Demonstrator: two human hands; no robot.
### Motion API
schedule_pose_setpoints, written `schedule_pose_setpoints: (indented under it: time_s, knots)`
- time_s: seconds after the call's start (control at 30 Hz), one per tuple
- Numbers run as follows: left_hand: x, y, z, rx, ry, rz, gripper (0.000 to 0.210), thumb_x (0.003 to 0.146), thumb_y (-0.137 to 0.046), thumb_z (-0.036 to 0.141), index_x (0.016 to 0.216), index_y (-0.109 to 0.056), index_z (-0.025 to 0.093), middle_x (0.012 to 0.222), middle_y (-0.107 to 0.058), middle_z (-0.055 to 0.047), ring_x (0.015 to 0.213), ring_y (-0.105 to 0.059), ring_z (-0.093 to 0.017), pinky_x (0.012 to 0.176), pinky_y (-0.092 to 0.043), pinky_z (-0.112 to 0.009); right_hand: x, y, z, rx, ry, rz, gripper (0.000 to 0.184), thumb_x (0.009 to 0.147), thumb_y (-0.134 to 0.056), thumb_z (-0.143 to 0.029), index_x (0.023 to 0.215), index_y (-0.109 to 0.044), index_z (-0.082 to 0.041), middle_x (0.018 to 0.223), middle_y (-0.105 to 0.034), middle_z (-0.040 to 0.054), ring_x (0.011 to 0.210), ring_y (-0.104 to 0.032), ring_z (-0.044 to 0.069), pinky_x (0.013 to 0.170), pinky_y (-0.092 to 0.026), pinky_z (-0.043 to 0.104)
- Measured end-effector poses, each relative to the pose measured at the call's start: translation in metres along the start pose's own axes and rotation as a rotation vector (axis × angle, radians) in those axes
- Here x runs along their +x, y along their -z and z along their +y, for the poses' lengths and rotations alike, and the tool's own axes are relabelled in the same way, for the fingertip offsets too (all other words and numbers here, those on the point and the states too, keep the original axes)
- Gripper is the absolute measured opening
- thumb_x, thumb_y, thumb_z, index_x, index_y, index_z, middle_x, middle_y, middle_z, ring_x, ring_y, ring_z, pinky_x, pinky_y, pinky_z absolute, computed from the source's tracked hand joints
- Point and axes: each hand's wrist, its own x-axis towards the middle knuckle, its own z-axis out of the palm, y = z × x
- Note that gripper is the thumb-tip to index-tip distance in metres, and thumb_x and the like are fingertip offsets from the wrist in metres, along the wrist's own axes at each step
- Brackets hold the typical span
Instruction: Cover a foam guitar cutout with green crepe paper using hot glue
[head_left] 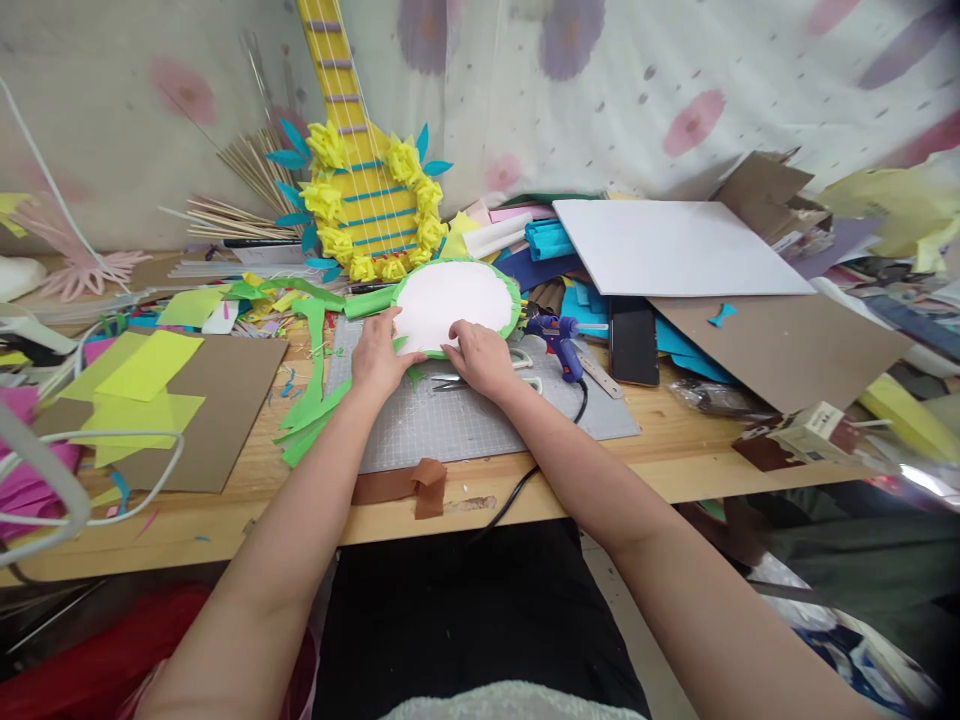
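A white oval board (pixel 450 298) with a green crepe-paper edge is tilted up over the grey cutting mat (pixel 420 430). My left hand (pixel 377 355) grips its lower left rim, thumb along the bottom edge. At the bottom rim, the curled fingers of my right hand (pixel 480 358) pinch the green-edged border; their tips are partly hidden. A green paper strip (pixel 371 303) runs off the board's left side, and more green strips (pixel 307 420) lie left of my left hand. Scissors (pixel 450 382) lie on the mat under my right hand. Just right of the board is a purple glue gun (pixel 559 335).
Behind stands a yellow paper guitar (pixel 367 200) with yellow flowers. To the right are a phone (pixel 634 342), a white board (pixel 675 248) and brown cardboard (pixel 787 345). Yellow sheets (pixel 150 370) lie on cardboard at left. The glue gun's black cord (pixel 517 490) crosses the table edge.
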Motion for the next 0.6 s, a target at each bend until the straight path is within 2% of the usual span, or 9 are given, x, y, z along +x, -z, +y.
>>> schedule_pose_setpoints:
  time_s: [0.1, 0.2, 0.27, 0.37, 0.47, 0.6]
  knots:
    - [-0.002, 0.001, 0.000, -0.009, -0.019, 0.016, 0.075, 0.059, -0.083, 0.029, 0.126, -0.050, 0.027, 0.122, -0.054, -0.010, 0.110, -0.056, -0.028, 0.093, -0.046, -0.039, 0.000, 0.001, 0.001, 0.050, -0.020, 0.035, 0.026, 0.097, -0.035, -0.029, 0.108, -0.054, -0.015, 0.101, -0.065, 0.0116, 0.096, -0.057, 0.023, 0.081, -0.037, 0.030]
    - [-0.003, 0.004, 0.000, -0.052, -0.019, 0.018, 0.069, 0.065, -0.078, 0.035, 0.127, -0.049, 0.025, 0.125, -0.053, -0.010, 0.108, -0.057, -0.026, 0.093, -0.046, -0.039, -0.002, 0.004, 0.005, 0.165, -0.129, 0.099, 0.031, 0.097, -0.026, -0.025, 0.115, -0.050, -0.015, 0.101, -0.065, 0.0108, 0.094, -0.058, 0.021, 0.080, -0.039, 0.029]
    - [-0.003, 0.008, 0.000, -0.089, -0.035, 0.047, 0.053, 0.073, -0.070, 0.036, 0.122, -0.053, 0.024, 0.124, -0.054, -0.009, 0.107, -0.058, -0.024, 0.092, -0.046, -0.038, -0.004, 0.005, 0.009, 0.257, -0.194, 0.138, 0.035, 0.096, -0.022, -0.023, 0.122, -0.045, -0.016, 0.100, -0.065, 0.0092, 0.092, -0.059, 0.020, 0.080, -0.041, 0.029]
    - [-0.001, 0.014, -0.001, -0.114, -0.043, 0.146, 0.021, 0.086, -0.052, 0.032, 0.102, -0.060, 0.021, 0.112, -0.059, -0.008, 0.103, -0.058, -0.021, 0.091, -0.045, -0.034, -0.006, 0.006, 0.014, 0.357, -0.238, 0.170, 0.037, 0.094, -0.021, -0.022, 0.126, -0.038, -0.018, 0.098, -0.064, 0.0071, 0.087, -0.060, 0.018, 0.080, -0.042, 0.029]
    - [0.002, 0.018, -0.003, -0.085, 0.020, 0.221, 0.018, 0.090, -0.044, 0.031, 0.084, -0.058, 0.021, 0.095, -0.060, -0.006, 0.095, -0.057, -0.021, 0.090, -0.044, -0.034, -0.007, 0.007, 0.015, 0.366, -0.214, 0.156, 0.036, 0.092, -0.021, -0.022, 0.125, -0.036, -0.018, 0.098, -0.063, 0.0069, 0.088, -0.060, 0.018, 0.080, -0.042, 0.028]
    - [0.004, 0.021, -0.006, -0.044, 0.083, 0.240, 0.017, 0.088, -0.048, 0.033, 0.076, -0.052, 0.022, 0.088, -0.058, -0.005, 0.089, -0.056, -0.021, 0.089, -0.043, -0.036, -0.006, 0.009, 0.014, 0.280, -0.204, 0.058, 0.033, 0.094, -0.020, -0.022, 0.121, -0.038, -0.019, 0.101, -0.062, 0.0079, 0.089, -0.059, 0.019, 0.078, -0.042, 0.028]
